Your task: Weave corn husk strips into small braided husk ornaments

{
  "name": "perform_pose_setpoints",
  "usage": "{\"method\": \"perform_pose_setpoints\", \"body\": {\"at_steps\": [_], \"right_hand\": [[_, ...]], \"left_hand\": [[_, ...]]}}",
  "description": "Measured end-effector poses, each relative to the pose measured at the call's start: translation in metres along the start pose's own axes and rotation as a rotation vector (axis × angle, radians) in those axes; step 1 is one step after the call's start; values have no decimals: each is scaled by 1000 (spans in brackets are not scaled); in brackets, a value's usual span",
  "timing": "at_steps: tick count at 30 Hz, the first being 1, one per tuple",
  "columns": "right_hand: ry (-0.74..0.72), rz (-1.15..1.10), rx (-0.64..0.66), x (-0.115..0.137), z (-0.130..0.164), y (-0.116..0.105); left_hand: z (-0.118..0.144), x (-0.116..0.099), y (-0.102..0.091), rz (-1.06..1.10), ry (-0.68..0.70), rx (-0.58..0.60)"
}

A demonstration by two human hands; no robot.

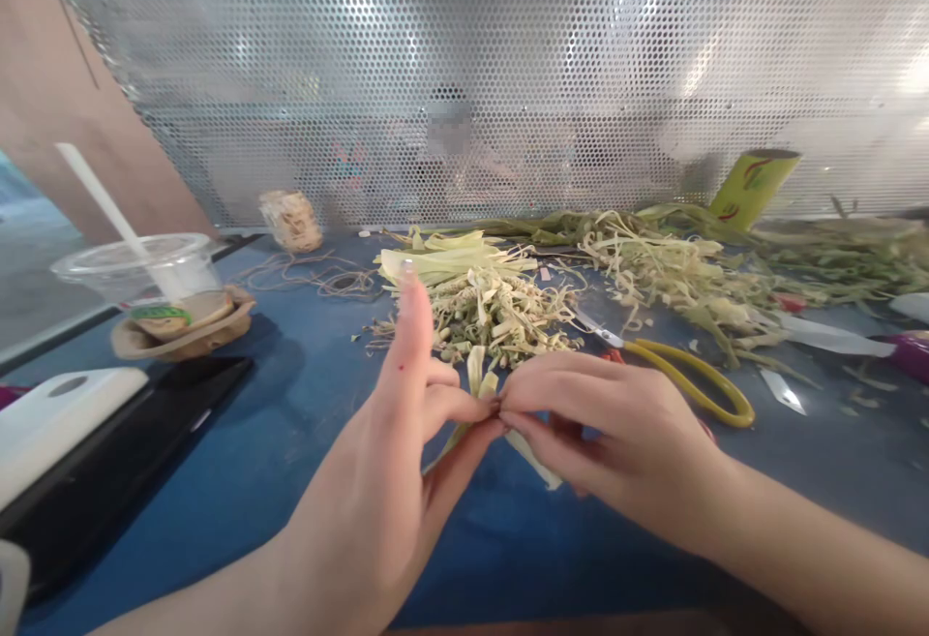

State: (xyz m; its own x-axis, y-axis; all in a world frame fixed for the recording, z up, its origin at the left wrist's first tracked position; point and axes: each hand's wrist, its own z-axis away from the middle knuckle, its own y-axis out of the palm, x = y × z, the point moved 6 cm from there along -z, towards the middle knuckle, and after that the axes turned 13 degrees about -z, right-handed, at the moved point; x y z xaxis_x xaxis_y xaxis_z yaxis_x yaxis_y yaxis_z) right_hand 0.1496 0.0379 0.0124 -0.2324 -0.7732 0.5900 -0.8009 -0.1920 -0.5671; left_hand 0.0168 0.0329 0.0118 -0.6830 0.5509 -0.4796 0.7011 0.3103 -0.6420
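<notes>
My left hand [396,433] is closed in a pinch on a folded pale green leaf strip [537,462], its thumb raised. Meeting it at the same spot, my right hand [616,423] also pinches the strip between thumb and forefinger. One end of the strip sticks up behind the fingers, while another hangs out below my right hand. The exact pinch point is hidden by the fingertips. Just beyond my hands lies a heap of short knotted plant pieces [500,317], with flat pale leaf strips [450,258] behind it. Yellow-handled scissors [697,384] rest right of my right hand.
On the blue table [290,481], a plastic cup with a straw [145,268] stands at left near a black flat device [123,462]. A twine roll [291,222] is at the back. Shredded strips [668,268], a knife [834,334] and a yellow-green container [755,189] lie right.
</notes>
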Motion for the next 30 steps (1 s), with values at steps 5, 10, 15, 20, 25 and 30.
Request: {"method": "perform_pose_setpoints", "body": {"at_steps": [5, 10, 15, 20, 25, 30], "right_hand": [[-33, 207, 34, 3, 6, 6], [26, 172, 159, 4, 4, 11], [170, -44, 212, -6, 0, 9], [464, -339, 253, -24, 6, 15], [331, -294, -3, -18, -2, -4], [86, -281, -29, -4, -5, -12]], "left_hand": [[3, -11, 2, -215, 209, 15], [9, -10, 8, -231, 261, 106], [11, -9, 18, -128, 324, 239], [7, -12, 14, -80, 291, 235], [-1, -11, -2, -24, 183, 77], [2, -10, -6, 9, 121, 43]]}}
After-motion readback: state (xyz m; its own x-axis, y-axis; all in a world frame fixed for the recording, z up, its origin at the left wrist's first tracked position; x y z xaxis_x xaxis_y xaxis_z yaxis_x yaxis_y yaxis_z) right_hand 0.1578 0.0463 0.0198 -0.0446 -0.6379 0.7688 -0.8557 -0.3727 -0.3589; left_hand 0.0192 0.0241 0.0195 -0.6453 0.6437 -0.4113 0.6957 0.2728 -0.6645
